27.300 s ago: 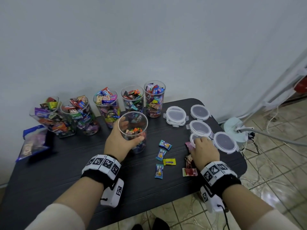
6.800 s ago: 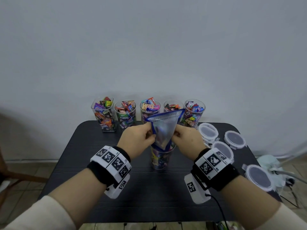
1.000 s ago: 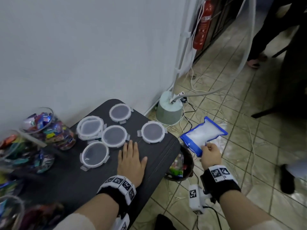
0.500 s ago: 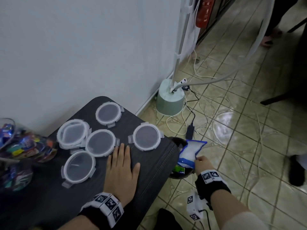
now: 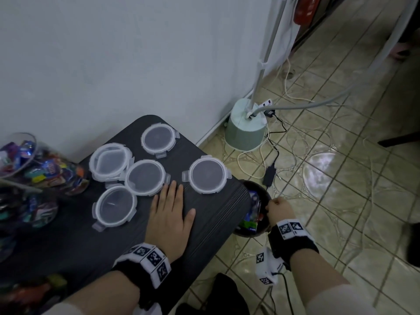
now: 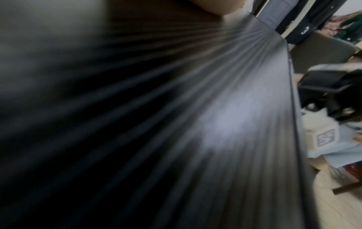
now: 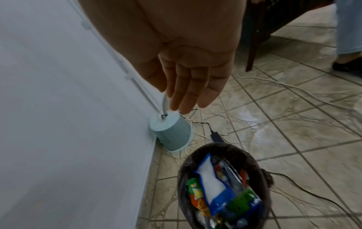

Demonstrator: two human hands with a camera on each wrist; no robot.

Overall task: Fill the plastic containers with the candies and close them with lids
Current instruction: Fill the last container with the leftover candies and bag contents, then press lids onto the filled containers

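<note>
A black table (image 5: 211,223) stands against a white wall (image 5: 113,53) on tiled floor (image 5: 341,201).

Dim, flat indoor light around me, white glare patches on the glossy beige floor tiles (image 5: 322,169), candy-filled clear plastic containers (image 5: 45,173) smeared at the bowed head-view edge, my left-wrist view a dark blurred black ribbed tabletop (image 6: 225,124).

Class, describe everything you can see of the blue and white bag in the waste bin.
The blue and white bag is a flat plastic pouch, white in the middle with a blue border, looking empty and crumpled. It stands on edge, tilted, inside the black-lined waste bin on the tiled floor, resting among coloured wrappers. The right hand hangs open above, not touching it.
</note>
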